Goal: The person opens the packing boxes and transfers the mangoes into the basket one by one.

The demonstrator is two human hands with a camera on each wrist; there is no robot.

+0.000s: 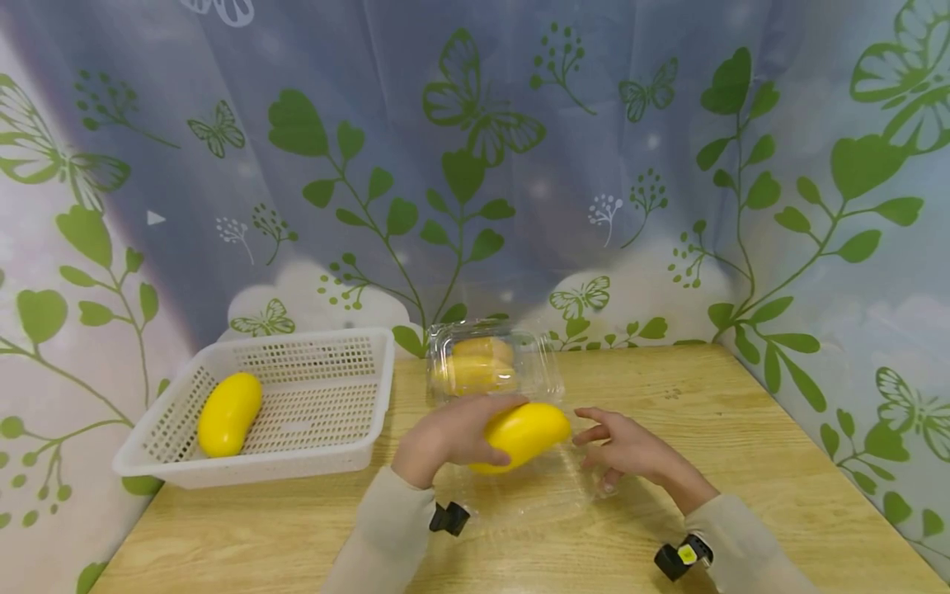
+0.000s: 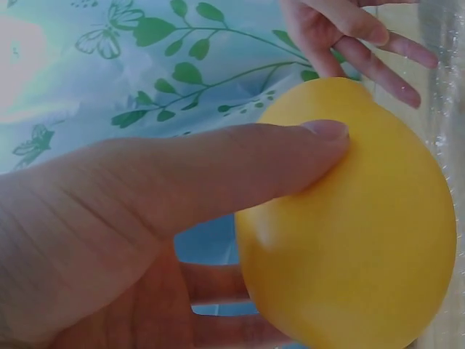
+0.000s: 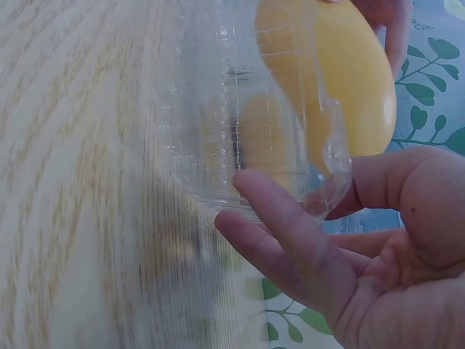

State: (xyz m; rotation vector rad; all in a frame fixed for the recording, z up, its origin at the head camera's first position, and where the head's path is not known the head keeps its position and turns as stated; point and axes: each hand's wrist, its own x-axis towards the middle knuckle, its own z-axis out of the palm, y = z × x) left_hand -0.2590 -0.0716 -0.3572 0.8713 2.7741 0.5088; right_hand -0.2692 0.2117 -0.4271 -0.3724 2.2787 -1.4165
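My left hand grips a yellow mango-shaped fruit above the near half of a clear plastic clamshell box. In the left wrist view the thumb of the left hand lies along the fruit. My right hand is at the box's right side, fingers spread; in the right wrist view its fingers are around the clear box's edge, and whether they press it I cannot tell. Yellow fruits show through the far half of the box.
A white perforated basket stands at the left on the wooden table, with one yellow fruit lying in its left part. Behind the table hangs a curtain with green leaves and butterflies.
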